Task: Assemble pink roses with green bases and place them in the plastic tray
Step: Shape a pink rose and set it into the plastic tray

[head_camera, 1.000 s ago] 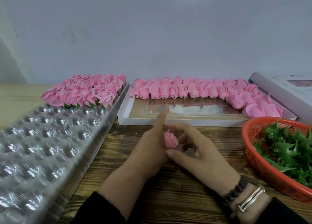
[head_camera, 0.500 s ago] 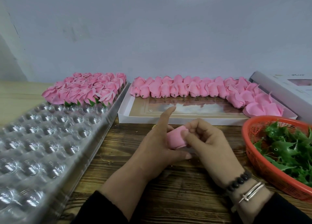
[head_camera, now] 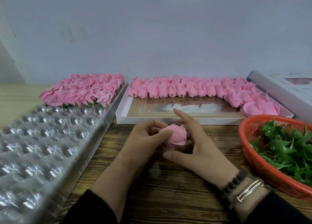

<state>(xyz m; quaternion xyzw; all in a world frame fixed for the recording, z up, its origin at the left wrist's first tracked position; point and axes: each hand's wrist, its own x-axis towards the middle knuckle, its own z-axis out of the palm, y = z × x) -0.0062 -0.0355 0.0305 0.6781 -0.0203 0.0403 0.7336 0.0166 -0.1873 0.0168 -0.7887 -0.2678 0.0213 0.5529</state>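
Observation:
My left hand [head_camera: 143, 139] grips a pink rose [head_camera: 175, 135] above the wooden table, thumb across its side. My right hand [head_camera: 199, 148] sits just right of the rose with fingers spread, index finger raised; whether it touches the rose is unclear. Any green base on this rose is hidden. The clear plastic tray [head_camera: 42, 142] lies to the left, with several finished roses with green bases [head_camera: 84, 92] filling its far end. A red basket [head_camera: 253, 158] of green bases [head_camera: 287, 148] stands at the right.
A white flat box [head_camera: 121, 117] behind my hands holds a row of loose pink roses [head_camera: 194, 88] along its far and right sides. A grey box lid [head_camera: 278, 88] lies at the far right. A wall closes off the back.
The rose has passed into my left hand and turned on its side. My right hand's fingers have let go and spread apart.

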